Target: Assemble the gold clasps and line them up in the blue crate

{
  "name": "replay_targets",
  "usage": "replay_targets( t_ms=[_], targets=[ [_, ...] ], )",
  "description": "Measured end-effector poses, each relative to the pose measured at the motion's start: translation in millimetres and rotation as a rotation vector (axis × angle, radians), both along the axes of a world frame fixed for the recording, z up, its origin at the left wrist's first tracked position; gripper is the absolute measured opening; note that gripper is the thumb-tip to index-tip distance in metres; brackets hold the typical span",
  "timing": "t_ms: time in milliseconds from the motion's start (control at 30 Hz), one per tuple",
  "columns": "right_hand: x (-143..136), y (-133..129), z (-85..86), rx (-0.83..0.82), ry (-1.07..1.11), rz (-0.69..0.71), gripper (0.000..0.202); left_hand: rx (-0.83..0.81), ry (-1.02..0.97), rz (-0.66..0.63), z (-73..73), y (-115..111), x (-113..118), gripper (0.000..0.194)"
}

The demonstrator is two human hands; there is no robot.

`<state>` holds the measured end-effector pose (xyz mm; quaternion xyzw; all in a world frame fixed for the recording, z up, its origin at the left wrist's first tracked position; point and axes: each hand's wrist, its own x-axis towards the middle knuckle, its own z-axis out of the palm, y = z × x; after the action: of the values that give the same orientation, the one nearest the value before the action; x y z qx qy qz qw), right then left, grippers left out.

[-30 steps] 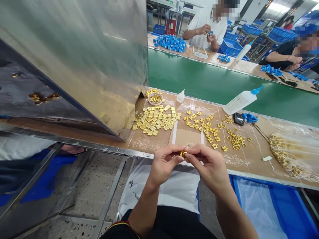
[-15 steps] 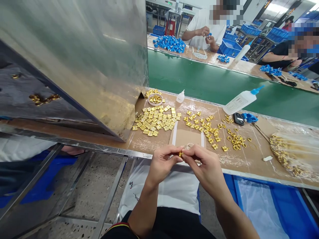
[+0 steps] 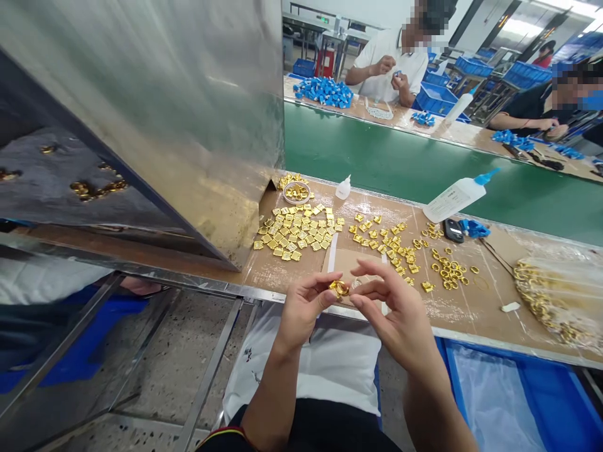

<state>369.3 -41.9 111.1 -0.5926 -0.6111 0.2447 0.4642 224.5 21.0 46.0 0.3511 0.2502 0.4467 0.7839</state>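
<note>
Between the thumb and fingers of my left hand (image 3: 304, 307) is a small gold piece with a ring shape (image 3: 339, 288). My right hand (image 3: 393, 307) is just to its right, thumb and fingers apart, with nothing visible in it. Beyond my hands lies a cardboard piece (image 3: 346, 258) with white strips. Flat square gold pieces (image 3: 301, 231) are spread at the left, more gold pieces (image 3: 389, 243) lie in the middle, and loose gold rings (image 3: 450, 271) lie to the right. A round white-rimmed container (image 3: 296, 193) holds gold pieces.
A large metal panel (image 3: 202, 125) rises at the left. A small white bottle (image 3: 343, 188) and a large glue bottle (image 3: 455, 199) stand or lie near the green belt (image 3: 358, 152). A plastic bag of gold pieces (image 3: 556, 295) is at the right. Two people sit across.
My right hand has opened and drawn slightly away from the gold piece, which my left hand still holds. The view has shifted slightly.
</note>
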Motion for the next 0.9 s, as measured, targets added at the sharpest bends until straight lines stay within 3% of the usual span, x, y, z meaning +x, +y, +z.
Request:
replay_targets(
  t_ms=[200, 367, 533, 633, 833, 900],
  targets=[
    [10, -1, -17.6, 0.172, -0.105, 0.072, 0.020, -0.314, -0.294, -0.220, 7.0, -4, 9, 0.039],
    [6, -3, -23.8, 0.228, -0.076, 0.058, 0.016, -0.373, -0.370, -0.326, 10.4, -10, 18, 0.039],
    [5, -5, -28.4, 0.313, -0.126, -0.012, 0.016, -0.410, -0.332, -0.331, 9.6, -15, 23, 0.044],
    [4, -5, -33.0, 0.347, -0.173, -0.061, 0.017, -0.318, -0.260, -0.269, 6.9, -16, 24, 0.040],
    [-3, -2, -42.5, 0.414, -0.252, -0.197, 0.021, 0.080, -0.132, -0.030, -2.3, -14, 27, 0.032],
    [-5, -2, -42.7, 0.436, -0.277, -0.224, 0.020, 0.142, -0.112, 0.021, -4.4, -12, 28, 0.028]
  ],
)
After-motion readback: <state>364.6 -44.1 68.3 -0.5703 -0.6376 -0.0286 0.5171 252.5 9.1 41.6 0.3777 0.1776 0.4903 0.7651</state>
